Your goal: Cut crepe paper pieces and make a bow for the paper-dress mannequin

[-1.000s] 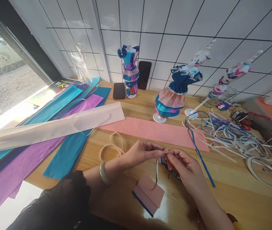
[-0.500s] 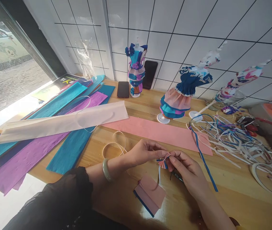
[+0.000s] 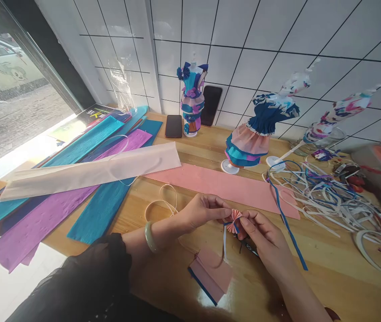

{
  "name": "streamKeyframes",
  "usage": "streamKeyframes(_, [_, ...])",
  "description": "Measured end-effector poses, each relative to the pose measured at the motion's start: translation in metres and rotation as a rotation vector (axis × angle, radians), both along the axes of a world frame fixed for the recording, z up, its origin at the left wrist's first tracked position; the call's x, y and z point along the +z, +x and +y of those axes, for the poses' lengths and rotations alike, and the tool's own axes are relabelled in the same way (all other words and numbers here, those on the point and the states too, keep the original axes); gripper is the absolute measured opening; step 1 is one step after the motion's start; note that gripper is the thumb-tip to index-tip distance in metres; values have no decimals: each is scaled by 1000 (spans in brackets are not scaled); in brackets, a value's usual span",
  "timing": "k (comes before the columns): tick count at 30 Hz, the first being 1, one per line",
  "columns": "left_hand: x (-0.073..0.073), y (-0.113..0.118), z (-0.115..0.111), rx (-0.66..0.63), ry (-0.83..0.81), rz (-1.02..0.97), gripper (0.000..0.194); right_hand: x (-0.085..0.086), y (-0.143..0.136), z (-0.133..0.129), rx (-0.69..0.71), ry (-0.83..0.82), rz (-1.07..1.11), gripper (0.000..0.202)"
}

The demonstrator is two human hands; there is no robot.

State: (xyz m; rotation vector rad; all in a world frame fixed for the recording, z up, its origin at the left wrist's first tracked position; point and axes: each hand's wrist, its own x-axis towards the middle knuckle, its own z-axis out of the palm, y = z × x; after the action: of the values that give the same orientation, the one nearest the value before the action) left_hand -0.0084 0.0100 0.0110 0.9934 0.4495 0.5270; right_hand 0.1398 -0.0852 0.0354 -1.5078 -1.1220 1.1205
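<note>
watching remotely: i see left hand (image 3: 207, 210) and right hand (image 3: 262, 230) pinching a pleated bow (image 3: 235, 216) from opposite sides, near side of pink strip (image 3: 224, 184); two-sided hold seemingly spreads its folds. paper squares (image 3: 213, 270) lie farther from the strip.

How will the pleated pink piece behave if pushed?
The pleated pink piece is probably light: it looks small between the left hand and right hand. Its narrow folds likely stiffen it along the pleats, but the thin, fanned edges could crush easily.
</note>
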Motion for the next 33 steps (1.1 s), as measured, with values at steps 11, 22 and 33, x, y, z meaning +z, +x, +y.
streamKeyframes(11, [3, 2, -1, 49, -101, -29, 35, -13, 3, 1, -72, 2, 174, 21])
streamKeyframes(22, [4, 1, -3, 87, -23, -32, 32, -11, 2, 1, -110, -35, 180, 22])
streamKeyframes(33, [-1, 1, -5, 15, 65, 24, 32, 1, -8, 2, -142, -15, 72, 25])
